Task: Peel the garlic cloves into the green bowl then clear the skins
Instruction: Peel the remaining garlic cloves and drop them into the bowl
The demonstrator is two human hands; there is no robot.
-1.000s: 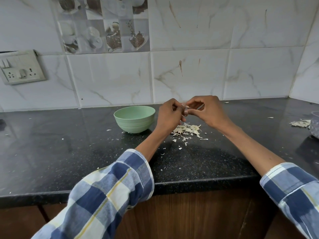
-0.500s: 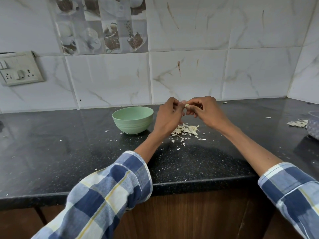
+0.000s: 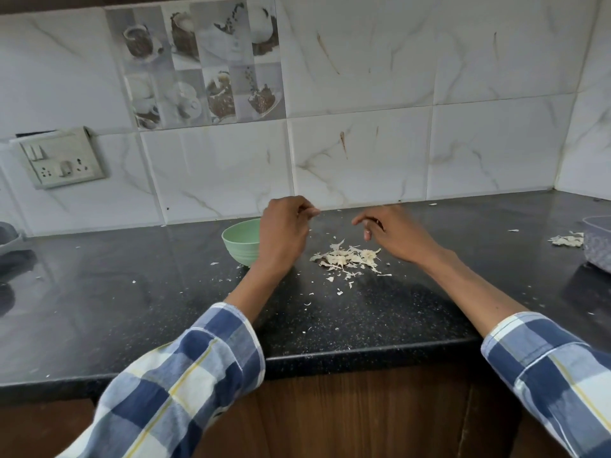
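On the black granite countertop (image 3: 132, 309), the green bowl (image 3: 238, 240) stands near the back edge, close to the tiled wall. The left hand (image 3: 285, 230) hovers just in front of the bowl and hides its right side; its fingers are curled, with thumb and fingertips pressed together on something small and pale, too blurred to name. The right hand (image 3: 395, 233) is held apart from it, above the countertop, fingers loosely curled and pointing down; whether they hold anything cannot be told. Beneath and between the hands lies a pile of garlic skins (image 3: 348, 257), with small flakes scattered toward the front edge. A second, smaller heap of skins (image 3: 566, 240) lies near the right edge, touching a translucent container (image 3: 597, 246).
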